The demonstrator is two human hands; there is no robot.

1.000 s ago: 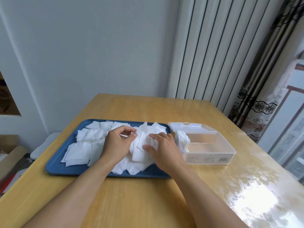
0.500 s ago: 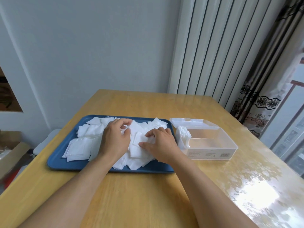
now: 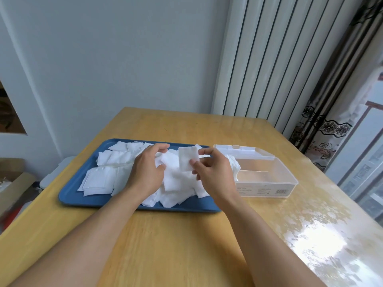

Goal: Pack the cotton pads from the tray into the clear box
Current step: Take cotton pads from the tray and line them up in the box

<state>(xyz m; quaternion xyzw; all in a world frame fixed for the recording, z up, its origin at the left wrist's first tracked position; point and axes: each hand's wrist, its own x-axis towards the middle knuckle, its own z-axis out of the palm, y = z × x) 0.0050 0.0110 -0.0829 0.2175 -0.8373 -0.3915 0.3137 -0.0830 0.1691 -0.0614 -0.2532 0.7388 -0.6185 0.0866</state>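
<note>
clear box (image 3: 267, 179) right half open | left end blocked by stacked pads (image 3: 233, 166) | tray (image 3: 70, 195) adjacent

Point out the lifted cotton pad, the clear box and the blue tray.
lifted cotton pad (image 3: 187, 158), head view, its centre.
clear box (image 3: 287, 184), head view, front right wall.
blue tray (image 3: 71, 195), head view, bare front left corner.

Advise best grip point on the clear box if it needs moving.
Take the clear box by its near right corner, coming from the right. That side is open table; the left end abuts the tray, holds pads, and the lid hinges behind.
</note>
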